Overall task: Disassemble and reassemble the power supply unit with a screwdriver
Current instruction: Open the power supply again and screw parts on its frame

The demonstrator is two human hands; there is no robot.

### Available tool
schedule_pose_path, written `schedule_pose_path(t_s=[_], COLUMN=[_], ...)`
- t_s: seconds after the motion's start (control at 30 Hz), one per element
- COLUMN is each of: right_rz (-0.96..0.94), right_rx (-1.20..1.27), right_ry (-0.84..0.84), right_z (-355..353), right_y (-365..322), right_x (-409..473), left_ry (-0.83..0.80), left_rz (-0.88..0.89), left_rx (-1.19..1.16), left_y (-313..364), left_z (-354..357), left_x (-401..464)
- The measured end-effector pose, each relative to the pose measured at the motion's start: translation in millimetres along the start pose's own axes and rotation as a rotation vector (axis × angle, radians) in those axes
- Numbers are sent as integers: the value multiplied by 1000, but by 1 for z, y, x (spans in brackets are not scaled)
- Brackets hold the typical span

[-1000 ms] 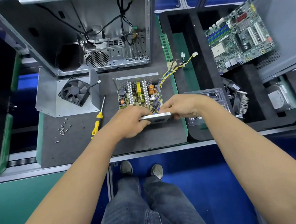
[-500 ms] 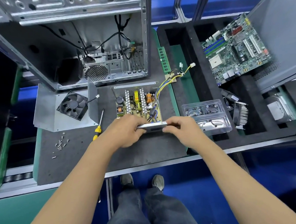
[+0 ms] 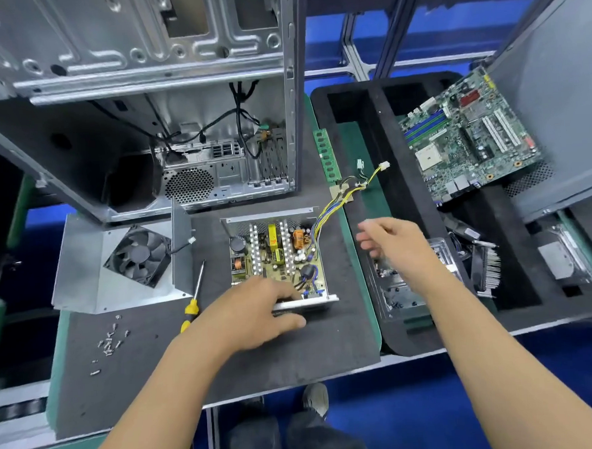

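The open power supply unit (image 3: 275,256) lies on the grey mat, its circuit board exposed and its yellow and blue cables (image 3: 348,194) trailing to the upper right. My left hand (image 3: 254,309) grips the unit's near metal edge. My right hand (image 3: 391,240) hovers to the right of the unit, fingers spread and blurred, holding nothing. The unit's metal cover with its black fan (image 3: 138,256) lies to the left. A yellow-handled screwdriver (image 3: 194,298) rests between cover and unit. Several loose screws (image 3: 110,340) lie at the left front.
An empty computer case (image 3: 180,134) stands behind the unit. A green memory stick (image 3: 326,154) lies by its right side. The black foam tray (image 3: 410,335) at the right holds a motherboard (image 3: 468,136), a clear plastic box (image 3: 394,294) and a heat sink (image 3: 485,266).
My right hand has let go of the unit's near edge and moved up and to the right. My left hand still holds that edge. The camera has tilted upward.
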State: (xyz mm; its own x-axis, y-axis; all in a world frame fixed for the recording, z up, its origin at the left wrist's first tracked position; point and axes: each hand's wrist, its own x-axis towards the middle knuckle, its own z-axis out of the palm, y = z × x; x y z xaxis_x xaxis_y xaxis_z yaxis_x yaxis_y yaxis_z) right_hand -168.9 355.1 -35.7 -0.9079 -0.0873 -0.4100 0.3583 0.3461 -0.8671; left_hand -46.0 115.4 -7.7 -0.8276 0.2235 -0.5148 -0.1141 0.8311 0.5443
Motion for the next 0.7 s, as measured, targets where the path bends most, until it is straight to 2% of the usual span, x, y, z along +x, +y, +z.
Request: schedule_pose_path(t_s=[0.1, 0.2, 0.33, 0.4, 0.5, 0.7], right_rz=[22, -121, -205, -213, -216, -116], right_rx=[-20, -313, -776, -917, -923, -656], right_ry=[183, 319, 255, 223, 237, 200], right_z=[4, 9, 20, 22, 21, 24], right_y=[-8, -19, -25, -24, -20, -13], right_x=[30, 54, 74, 80, 88, 91], left_ry=[-16, -12, 36, 42, 47, 123], left_rz=[-7, 13, 35, 51, 54, 72], left_rx=[1, 18, -26, -36, -69, -221], left_y=[-1, -2, -1, -1, -1, -7], left_z=[-1, -1, -1, -2, -2, -5], left_x=[1, 0, -2, -3, -3, -6])
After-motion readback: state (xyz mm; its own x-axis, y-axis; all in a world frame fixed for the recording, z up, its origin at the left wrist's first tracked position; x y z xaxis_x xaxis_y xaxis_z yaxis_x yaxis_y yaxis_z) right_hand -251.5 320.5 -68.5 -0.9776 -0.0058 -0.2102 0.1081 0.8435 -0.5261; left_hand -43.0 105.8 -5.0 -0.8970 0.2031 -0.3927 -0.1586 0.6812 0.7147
